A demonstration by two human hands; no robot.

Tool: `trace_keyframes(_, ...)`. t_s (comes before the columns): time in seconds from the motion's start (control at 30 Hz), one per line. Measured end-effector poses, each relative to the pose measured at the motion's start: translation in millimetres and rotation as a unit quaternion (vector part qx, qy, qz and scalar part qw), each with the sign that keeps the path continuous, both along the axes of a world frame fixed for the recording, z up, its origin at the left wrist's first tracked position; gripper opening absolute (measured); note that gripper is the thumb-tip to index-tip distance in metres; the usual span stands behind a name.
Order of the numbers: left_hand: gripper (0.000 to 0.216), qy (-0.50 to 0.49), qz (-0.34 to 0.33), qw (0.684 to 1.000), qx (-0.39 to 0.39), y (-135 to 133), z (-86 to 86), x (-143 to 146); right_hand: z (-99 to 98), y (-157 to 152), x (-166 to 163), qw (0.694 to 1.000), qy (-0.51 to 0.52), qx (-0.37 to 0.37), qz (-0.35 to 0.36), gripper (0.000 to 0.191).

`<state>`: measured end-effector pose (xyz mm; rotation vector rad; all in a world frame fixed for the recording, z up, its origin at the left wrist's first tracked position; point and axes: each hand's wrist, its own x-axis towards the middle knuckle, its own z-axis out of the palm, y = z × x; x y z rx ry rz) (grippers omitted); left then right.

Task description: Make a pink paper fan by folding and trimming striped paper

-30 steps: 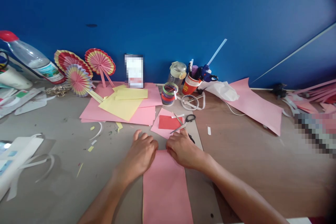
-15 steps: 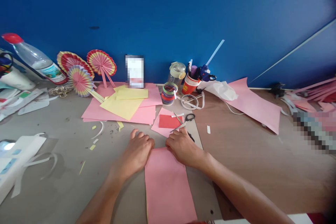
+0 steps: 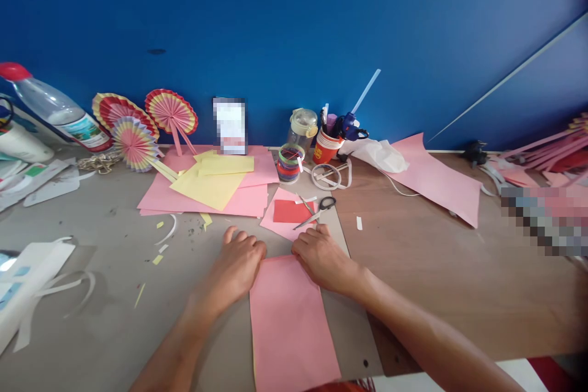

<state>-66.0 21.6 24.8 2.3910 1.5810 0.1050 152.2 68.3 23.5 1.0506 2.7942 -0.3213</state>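
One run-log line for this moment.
left hand: on pink sheet, far left corner; right hand: on far right corner; scissors: beyond right hand; yellow sheets: atop pink stack

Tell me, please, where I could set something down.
Brown wood between the right forearm and curled pink sheet offers most room; gray desktop lies bare left of the left forearm, below the yellow sliver. It's crowded along the blue wall, from bottle to red cup.

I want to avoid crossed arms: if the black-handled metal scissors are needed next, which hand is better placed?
Probably the right hand: the scissors lie just beyond it, while the left hand is farther off. Both hands are at the far end of the pink rectangular paper sheet.
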Motion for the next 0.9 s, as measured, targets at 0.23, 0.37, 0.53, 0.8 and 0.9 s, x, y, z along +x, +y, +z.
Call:
trace_keyframes(0.23, 0.025, 0.019, 0.000, 1.000, 0.004, -1, -2.2, 1, -5.8, 2, 2, 1.000, 0.004, 0.016, 0.007, 0.017)
trace_keyframes(0.37, 0.025, 0.011, 0.004, 1.000, 0.012, -4, -4.1, 0, -6.7, 1, 4, 0.999, 0.010, 0.036, 0.028, 0.019)
trace_keyframes(0.53, 0.026, 0.012, 0.022, 1.000, 0.016, -11, -2.8, 0, -11.8, 0, 7, 0.995, 0.047, 0.068, 0.054, 0.016)
trace_keyframes(0.8, 0.026, 0.023, 0.045, 0.997, 0.053, -21, -12.8, -2, -18.5, -1, 12, 0.987, 0.089, 0.108, 0.080, 0.014)
trace_keyframes(0.9, 0.025, 0.031, 0.054, 0.996, 0.062, -25, -13.2, -2, -18.8, -1, 12, 0.985, 0.092, 0.121, 0.083, 0.015)
